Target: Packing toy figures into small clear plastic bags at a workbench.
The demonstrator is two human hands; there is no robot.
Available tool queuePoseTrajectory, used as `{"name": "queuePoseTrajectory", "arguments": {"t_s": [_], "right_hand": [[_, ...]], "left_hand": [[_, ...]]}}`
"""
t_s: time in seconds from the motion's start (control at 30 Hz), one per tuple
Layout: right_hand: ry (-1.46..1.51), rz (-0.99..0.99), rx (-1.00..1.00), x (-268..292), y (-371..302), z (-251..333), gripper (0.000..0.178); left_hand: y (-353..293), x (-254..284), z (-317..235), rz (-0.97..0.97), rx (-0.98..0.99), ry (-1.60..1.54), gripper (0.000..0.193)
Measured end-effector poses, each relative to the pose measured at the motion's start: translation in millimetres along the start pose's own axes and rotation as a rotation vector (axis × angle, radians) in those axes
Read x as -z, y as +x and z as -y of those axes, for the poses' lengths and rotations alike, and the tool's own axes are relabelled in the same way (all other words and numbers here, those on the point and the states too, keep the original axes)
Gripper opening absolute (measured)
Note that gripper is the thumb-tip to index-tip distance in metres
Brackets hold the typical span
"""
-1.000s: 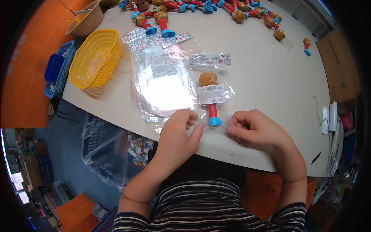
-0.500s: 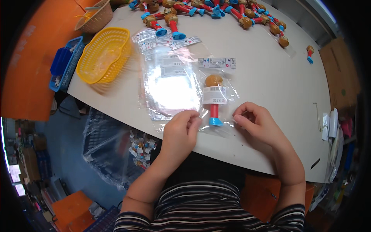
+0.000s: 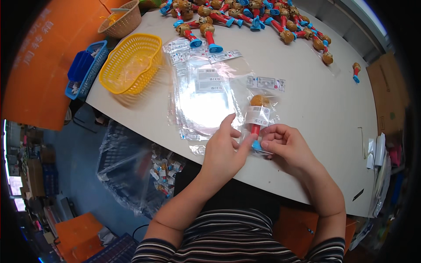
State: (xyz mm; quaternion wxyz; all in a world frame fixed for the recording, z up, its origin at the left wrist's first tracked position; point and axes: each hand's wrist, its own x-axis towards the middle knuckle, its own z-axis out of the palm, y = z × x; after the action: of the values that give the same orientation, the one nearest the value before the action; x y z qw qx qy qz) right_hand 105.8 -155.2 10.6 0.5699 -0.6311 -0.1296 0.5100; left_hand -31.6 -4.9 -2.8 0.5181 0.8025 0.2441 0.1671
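Note:
A toy (image 3: 255, 129) with a brown round head, red stem and blue base lies inside a clear plastic bag (image 3: 270, 101), a white printed label across its middle. My right hand (image 3: 287, 147) pinches the lower right side of the bag beside the blue base. My left hand (image 3: 224, 151) is at the lower left of the bag, its thumb against the toy's lower end and its forefinger stretched out apart from it. Left of the toy, a stack of flat clear bags (image 3: 206, 107) with printed headers reflects the light.
Many similar toys (image 3: 245, 15) are heaped at the table's far edge, one toy (image 3: 356, 72) lying apart at right. A yellow basket (image 3: 151, 61) and a blue basket (image 3: 90, 72) stand at left. Below the table edge, a plastic-lined blue crate (image 3: 118, 162) holds bagged toys (image 3: 164, 171).
My left hand has moved right and opened out its fingers beside the toy. My right hand has closed in on the bag's lower side. The view has shifted slightly.

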Motion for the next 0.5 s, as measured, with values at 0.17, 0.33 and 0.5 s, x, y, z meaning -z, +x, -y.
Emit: {"name": "queuePoseTrajectory", "arguments": {"t_s": [0.17, 0.33, 0.5], "right_hand": [[-0.066, 0.152, 0.167, -7, -6, -3, 0.031], [-0.241, 0.106, 0.203, -1, -11, 2, 0.031], [-1.107, -0.619, 0.601, 14, 11, -7, 0.037]], "left_hand": [[-4, 6, 1, 0.199, 0.210, -0.428, 0.065], [-46, 48, 5, 0.036, 0.174, -0.752, 0.069], [-105, 111, 86, -0.592, -0.101, -0.575, 0.061]]}}
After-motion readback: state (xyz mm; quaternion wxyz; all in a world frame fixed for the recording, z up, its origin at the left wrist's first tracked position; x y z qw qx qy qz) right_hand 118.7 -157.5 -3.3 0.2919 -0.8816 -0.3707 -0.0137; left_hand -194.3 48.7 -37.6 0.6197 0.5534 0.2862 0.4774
